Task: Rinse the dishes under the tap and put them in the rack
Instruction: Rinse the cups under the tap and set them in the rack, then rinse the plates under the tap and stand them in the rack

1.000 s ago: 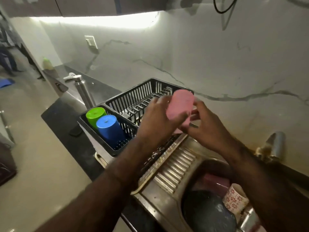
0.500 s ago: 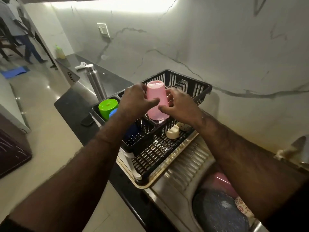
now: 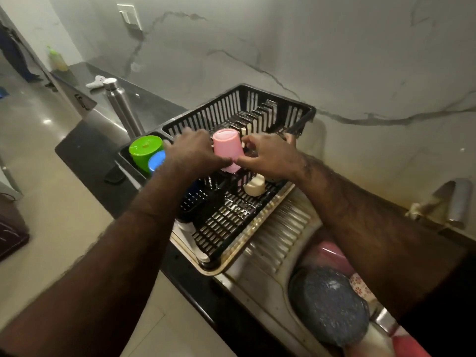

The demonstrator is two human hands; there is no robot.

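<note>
Pink cup (image 3: 227, 150) is held upside down over the black rack (image 3: 239, 161), base tilted toward 11 o'clock, mouth down just above the rack floor. Can't tell if the rim is touching the grid yet.

Left hand (image 3: 192, 153) wraps the cup's 9 o'clock side, thumb curled round the lower wall. Right hand (image 3: 268, 157) pinches the 3 o'clock side with fingertips, other fingers curled. Both are gripping the cup.

Handling, my read: thin plastic, light, stiff enough, not fragile. Looks wet, so likely slick; the tapered wall would want to slide up out of a loose pinch. Best hold is mid-wall from opposite sides, as now, or thumb near the rim.

Green cup (image 3: 144, 150) and blue cup (image 3: 157, 161) sit inverted in the side compartment at 9 o'clock of the pink one. Cream object (image 3: 255, 186) lies on the rack floor at 5 o'clock, near the landing spot; could tip the cup if it lands on it.

Sink (image 3: 268, 287) at 5 o'clock holds a dark speckled plate (image 3: 328, 306) and more dishes, so plenty left.
</note>
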